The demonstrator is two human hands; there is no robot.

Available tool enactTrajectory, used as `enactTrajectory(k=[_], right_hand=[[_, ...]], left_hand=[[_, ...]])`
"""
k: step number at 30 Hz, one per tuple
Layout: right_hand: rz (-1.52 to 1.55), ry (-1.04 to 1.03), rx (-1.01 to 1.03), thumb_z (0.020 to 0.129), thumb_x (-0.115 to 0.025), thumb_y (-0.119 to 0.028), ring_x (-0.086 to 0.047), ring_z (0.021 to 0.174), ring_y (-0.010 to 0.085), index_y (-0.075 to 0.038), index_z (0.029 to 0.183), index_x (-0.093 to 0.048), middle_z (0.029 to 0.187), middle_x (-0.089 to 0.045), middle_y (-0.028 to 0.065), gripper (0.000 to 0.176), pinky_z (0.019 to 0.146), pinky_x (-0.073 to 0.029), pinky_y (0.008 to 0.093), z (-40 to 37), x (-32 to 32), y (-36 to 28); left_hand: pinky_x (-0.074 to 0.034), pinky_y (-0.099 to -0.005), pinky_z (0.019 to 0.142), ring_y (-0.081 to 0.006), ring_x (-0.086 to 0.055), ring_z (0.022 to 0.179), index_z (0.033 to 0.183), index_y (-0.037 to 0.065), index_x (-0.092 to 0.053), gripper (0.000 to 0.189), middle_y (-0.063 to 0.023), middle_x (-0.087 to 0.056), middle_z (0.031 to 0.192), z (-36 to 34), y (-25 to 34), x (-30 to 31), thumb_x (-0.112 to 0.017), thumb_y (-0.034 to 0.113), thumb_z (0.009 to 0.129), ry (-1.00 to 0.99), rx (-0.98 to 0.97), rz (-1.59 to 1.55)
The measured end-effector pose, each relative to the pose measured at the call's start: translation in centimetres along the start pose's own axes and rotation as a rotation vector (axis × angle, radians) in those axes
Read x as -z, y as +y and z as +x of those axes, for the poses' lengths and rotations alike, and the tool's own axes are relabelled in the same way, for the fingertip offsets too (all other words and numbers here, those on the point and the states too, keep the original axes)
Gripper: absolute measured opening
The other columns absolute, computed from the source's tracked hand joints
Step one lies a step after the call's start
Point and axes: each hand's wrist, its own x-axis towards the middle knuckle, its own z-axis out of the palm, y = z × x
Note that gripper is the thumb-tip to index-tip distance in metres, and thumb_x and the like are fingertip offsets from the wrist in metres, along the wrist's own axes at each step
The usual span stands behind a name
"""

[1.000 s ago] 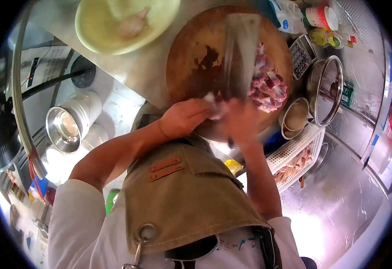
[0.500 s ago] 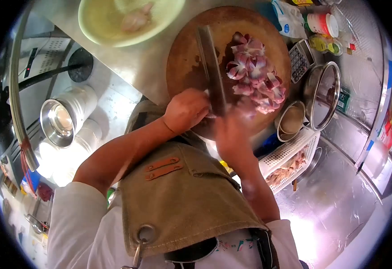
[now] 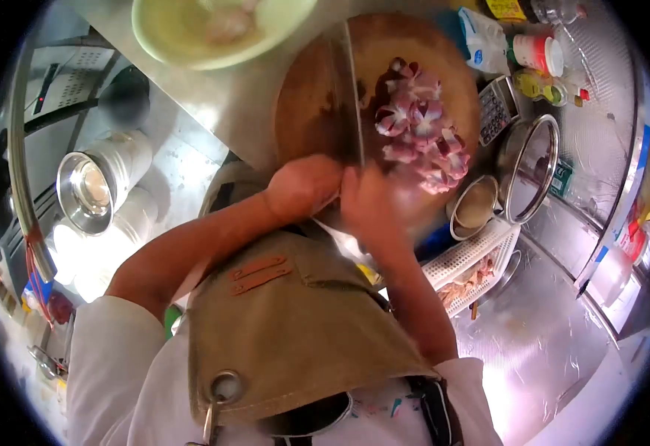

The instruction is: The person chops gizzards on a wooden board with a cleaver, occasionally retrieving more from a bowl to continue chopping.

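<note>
A cleaver (image 3: 355, 104) stands edge-down over the round wooden chopping board (image 3: 444, 52), its long blade pointing away from me. My right hand (image 3: 373, 204), slightly blurred, is closed around its handle end. Close against it on the left, my left hand (image 3: 304, 186) has its fingers curled at the near edge of the board; what they hold is hidden. To the right of the blade lies a heap of cut purple-red and white meat pieces (image 3: 423, 123), which look like gizzards.
A pale green bowl (image 3: 150, 44) with pale meat stands at the back left. On the right are a calculator (image 3: 494, 111), a steel pot (image 3: 509, 175), a small bowl (image 3: 455, 215) and a white basket (image 3: 503, 256) of meat. Bottles and a red-white cup (image 3: 537, 53) stand beyond.
The cleaver has swung more upright in view, and my right hand has come left against my left hand. The view has shifted slightly. The meat heap looks the same.
</note>
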Motion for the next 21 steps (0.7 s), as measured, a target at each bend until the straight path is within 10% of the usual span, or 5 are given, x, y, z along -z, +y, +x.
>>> enactTrajectory(k=[8, 15, 21], right_hand=[[0.236, 0.232, 0.101, 0.097, -0.054, -0.031, -0.06, 0.056, 0.0345, 0.001, 0.089, -0.057, 0.064, -0.06, 0.0163, 0.032, 0.053, -0.046, 0.0434, -0.4, 3.5, 3.0], [0.851, 0.404, -0.109, 0.1, -0.05, -0.019, -0.051, 0.044, 0.0109, -0.001, 0.083, -0.053, 0.056, -0.053, 0.0025, 0.025, 0.044, -0.039, 0.0269, -10.0, 7.6, 5.8], [0.97, 0.356, -0.234, 0.101, -0.049, -0.018, -0.049, 0.043, 0.0119, 0.0, 0.082, -0.05, 0.055, -0.052, 0.0038, 0.026, 0.043, -0.038, 0.0282, -14.6, 3.6, 9.1]], left_hand=[[-0.053, -0.0354, 0.075, -0.0277, -0.062, 0.091, 0.089, 0.004, -0.061, 0.022, -0.0104, -0.062, 0.096, -0.9, 2.3, 1.2, -0.068, 0.014, 0.07, -0.232, -0.342, -0.03], [-0.041, -0.0473, 0.098, -0.0272, -0.056, 0.109, 0.098, 0.006, -0.061, 0.022, -0.0092, -0.061, 0.107, 6.0, 4.7, -1.2, -0.059, 0.017, 0.078, -0.934, -0.374, 0.465], [-0.053, -0.0483, 0.069, -0.0325, -0.066, 0.089, 0.098, 0.007, -0.061, 0.018, -0.0181, -0.061, 0.114, 7.9, 6.6, 0.6, -0.055, 0.017, 0.084, -1.06, -0.084, 0.665]])
